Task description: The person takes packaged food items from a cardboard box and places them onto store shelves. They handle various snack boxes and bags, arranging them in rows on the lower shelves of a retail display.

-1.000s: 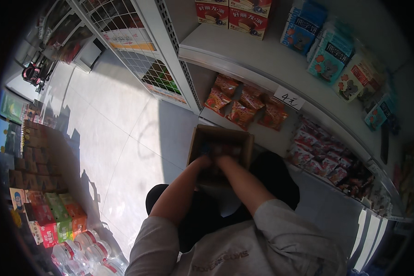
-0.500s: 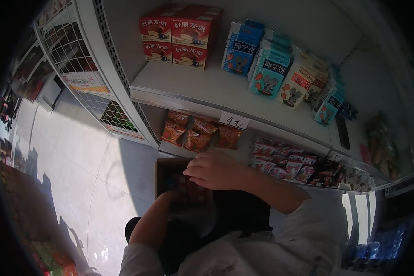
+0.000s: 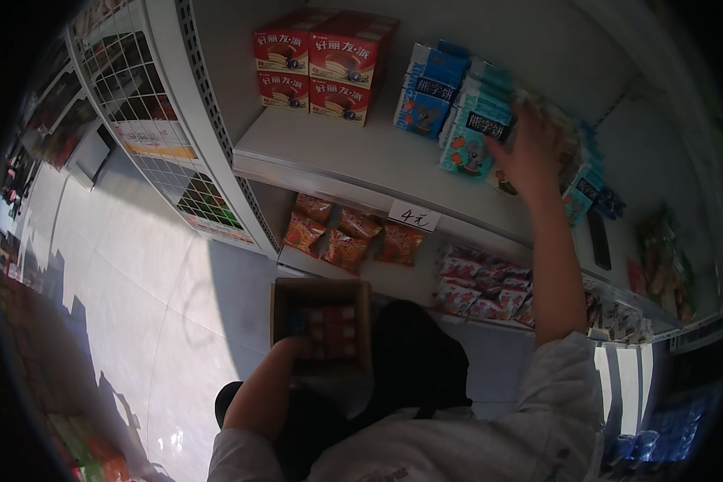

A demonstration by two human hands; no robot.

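My right hand (image 3: 536, 151) reaches up to the upper shelf, fingers spread over a cream biscuit packet (image 3: 502, 181) that it mostly covers. Its thumb lies near a turquoise biscuit packet (image 3: 467, 145); whether it touches that is not plain. Left of these stands a blue biscuit packet (image 3: 426, 100), and more turquoise packets (image 3: 584, 189) lean on the right. My left hand (image 3: 296, 347) reaches into an open cardboard box (image 3: 361, 291) before my knees. Its fingers are lost in shadow. Small red packs (image 3: 333, 332) lie inside the box, with something blue (image 3: 297, 324) near the hand.
Stacked red boxes of pies (image 3: 341, 60) stand at the shelf's left. Below are orange snack bags (image 3: 347, 249) and red-and-white packets (image 3: 482, 281). A dark phone-like slab (image 3: 599, 239) lies on the shelf's right. A wire-mesh rack (image 3: 149, 120) stands left.
My right hand has moved from above the cardboard box up and right to the biscuit packets. That uncovers the red packs inside. My left hand stays at the box.
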